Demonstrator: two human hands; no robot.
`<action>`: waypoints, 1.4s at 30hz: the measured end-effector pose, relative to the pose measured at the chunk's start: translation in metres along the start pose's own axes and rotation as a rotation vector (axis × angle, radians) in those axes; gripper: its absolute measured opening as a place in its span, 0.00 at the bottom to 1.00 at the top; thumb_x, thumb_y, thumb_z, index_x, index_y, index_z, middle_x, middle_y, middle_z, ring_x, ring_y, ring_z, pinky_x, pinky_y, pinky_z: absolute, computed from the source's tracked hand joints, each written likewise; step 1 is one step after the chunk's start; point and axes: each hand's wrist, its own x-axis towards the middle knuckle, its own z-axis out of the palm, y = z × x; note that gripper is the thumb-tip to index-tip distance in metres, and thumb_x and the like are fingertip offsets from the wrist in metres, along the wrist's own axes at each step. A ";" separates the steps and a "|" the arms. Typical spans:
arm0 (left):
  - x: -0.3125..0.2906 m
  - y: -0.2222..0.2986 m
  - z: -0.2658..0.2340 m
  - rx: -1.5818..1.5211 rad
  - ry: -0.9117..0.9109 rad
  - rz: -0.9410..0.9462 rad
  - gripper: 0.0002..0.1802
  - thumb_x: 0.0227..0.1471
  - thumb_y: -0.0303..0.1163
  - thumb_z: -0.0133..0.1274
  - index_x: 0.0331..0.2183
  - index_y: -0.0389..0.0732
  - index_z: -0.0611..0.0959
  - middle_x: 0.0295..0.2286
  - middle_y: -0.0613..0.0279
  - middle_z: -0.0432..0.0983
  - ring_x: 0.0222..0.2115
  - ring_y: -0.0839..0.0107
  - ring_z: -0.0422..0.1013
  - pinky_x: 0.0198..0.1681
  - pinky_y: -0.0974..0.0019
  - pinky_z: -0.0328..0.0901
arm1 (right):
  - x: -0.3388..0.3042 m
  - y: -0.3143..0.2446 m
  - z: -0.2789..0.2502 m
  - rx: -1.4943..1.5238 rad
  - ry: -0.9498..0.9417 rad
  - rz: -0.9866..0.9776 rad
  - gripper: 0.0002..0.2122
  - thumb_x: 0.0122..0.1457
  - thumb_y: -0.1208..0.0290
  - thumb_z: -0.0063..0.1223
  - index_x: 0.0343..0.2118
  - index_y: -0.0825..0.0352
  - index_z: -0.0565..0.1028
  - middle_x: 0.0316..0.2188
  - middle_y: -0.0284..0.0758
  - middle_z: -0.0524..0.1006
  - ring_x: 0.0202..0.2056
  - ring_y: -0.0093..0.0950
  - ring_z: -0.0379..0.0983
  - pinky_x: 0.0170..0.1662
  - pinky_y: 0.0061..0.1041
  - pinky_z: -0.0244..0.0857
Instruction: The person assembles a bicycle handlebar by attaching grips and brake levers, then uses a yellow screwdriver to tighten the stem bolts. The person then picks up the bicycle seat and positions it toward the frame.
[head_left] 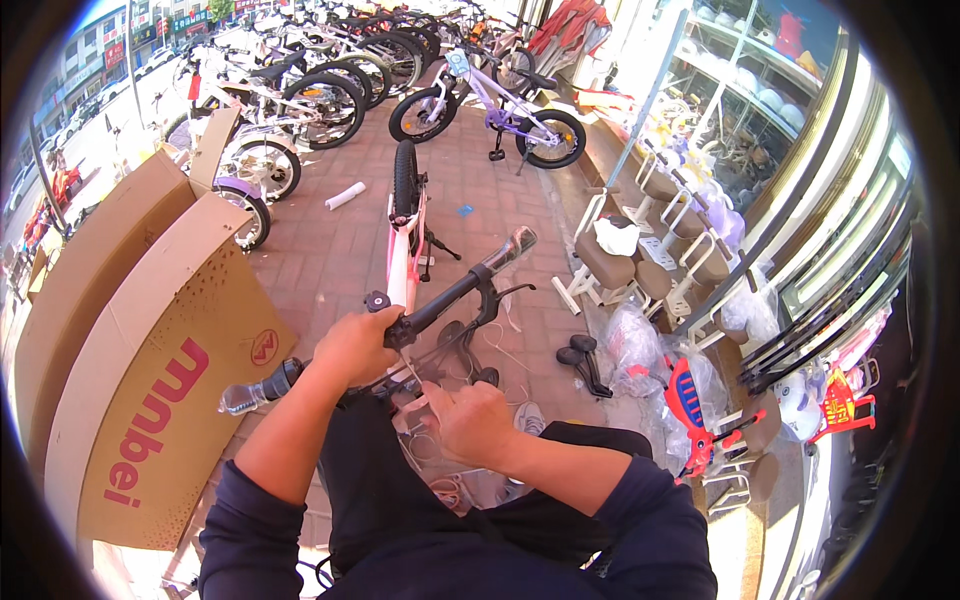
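A white and pink bicycle (398, 270) stands in front of me, one black-tyred wheel (404, 180) pointing away. Its black handlebar (445, 303) lies slantwise across my lap, with clear wrapping over the grip ends and a brake lever (515, 290) on the right side. My left hand (355, 348) is closed round the handlebar near its middle. Just below and to the right, my right hand (468, 422) is closed in a pinch beside the dark cables (440, 350). Something thin and pale shows at its fingertips, too small to name.
Large cardboard boxes (190, 370) stand at the left. A pair of black pedals or similar parts (584, 362) lies on the brick paving, near plastic bags (632, 345). Brown-seated chairs (610, 265) line the right. A lilac bicycle (500, 115) and parked bikes (330, 105) stand beyond.
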 end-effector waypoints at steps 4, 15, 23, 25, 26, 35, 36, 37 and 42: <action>0.000 -0.003 0.001 0.005 0.004 0.028 0.33 0.47 0.33 0.62 0.57 0.51 0.79 0.38 0.40 0.82 0.43 0.39 0.78 0.46 0.40 0.72 | -0.005 -0.034 0.039 1.161 0.325 0.726 0.21 0.60 0.72 0.63 0.55 0.76 0.77 0.24 0.36 0.78 0.25 0.22 0.72 0.31 0.27 0.66; -0.002 0.006 -0.009 -0.009 0.019 -0.003 0.34 0.47 0.43 0.63 0.58 0.54 0.81 0.40 0.43 0.84 0.44 0.42 0.79 0.48 0.44 0.73 | -0.017 -0.032 0.017 0.641 0.323 0.770 0.17 0.63 0.68 0.62 0.51 0.71 0.81 0.36 0.39 0.85 0.33 0.22 0.79 0.39 0.24 0.72; -0.001 0.024 0.001 0.112 0.062 -0.134 0.32 0.47 0.47 0.65 0.55 0.55 0.83 0.37 0.48 0.85 0.42 0.47 0.81 0.47 0.47 0.74 | -0.014 -0.022 0.037 0.667 0.349 0.728 0.17 0.61 0.70 0.63 0.51 0.72 0.81 0.37 0.43 0.85 0.36 0.23 0.80 0.41 0.25 0.73; -0.001 0.031 0.005 0.127 0.087 -0.169 0.29 0.48 0.46 0.64 0.53 0.55 0.84 0.36 0.49 0.85 0.41 0.48 0.81 0.46 0.47 0.74 | -0.016 -0.022 0.037 0.648 0.369 0.731 0.17 0.61 0.70 0.63 0.51 0.72 0.81 0.38 0.43 0.85 0.37 0.24 0.81 0.42 0.26 0.73; 0.000 0.031 0.006 0.129 0.092 -0.168 0.29 0.48 0.46 0.64 0.53 0.55 0.84 0.36 0.49 0.85 0.41 0.48 0.81 0.46 0.47 0.74 | -0.016 -0.022 0.038 0.635 0.375 0.722 0.17 0.61 0.70 0.63 0.51 0.72 0.81 0.39 0.44 0.85 0.38 0.25 0.81 0.42 0.26 0.74; 0.003 0.029 0.010 0.147 0.102 -0.167 0.28 0.48 0.46 0.63 0.53 0.55 0.83 0.35 0.49 0.85 0.40 0.48 0.81 0.46 0.47 0.74 | -0.013 -0.013 0.022 0.330 0.264 0.500 0.16 0.59 0.69 0.63 0.49 0.69 0.82 0.33 0.44 0.85 0.35 0.41 0.84 0.39 0.36 0.74; 0.003 0.028 0.010 0.149 0.100 -0.172 0.28 0.48 0.46 0.63 0.53 0.55 0.83 0.35 0.49 0.85 0.40 0.48 0.81 0.46 0.47 0.74 | -0.009 -0.011 0.014 0.179 0.199 0.410 0.16 0.59 0.68 0.62 0.48 0.68 0.82 0.31 0.43 0.84 0.32 0.41 0.83 0.36 0.38 0.73; 0.003 0.028 0.011 0.151 0.097 -0.177 0.28 0.48 0.46 0.63 0.53 0.56 0.83 0.35 0.49 0.85 0.40 0.48 0.81 0.46 0.47 0.74 | -0.006 -0.009 0.009 0.030 0.133 0.319 0.15 0.58 0.68 0.61 0.48 0.67 0.82 0.28 0.42 0.83 0.29 0.41 0.82 0.33 0.41 0.72; 0.002 0.027 0.011 0.149 0.117 -0.158 0.29 0.47 0.47 0.64 0.53 0.56 0.84 0.34 0.49 0.85 0.39 0.47 0.81 0.45 0.46 0.73 | 0.001 0.000 0.003 0.008 0.143 0.214 0.18 0.60 0.67 0.62 0.52 0.67 0.80 0.22 0.35 0.79 0.21 0.33 0.74 0.26 0.35 0.63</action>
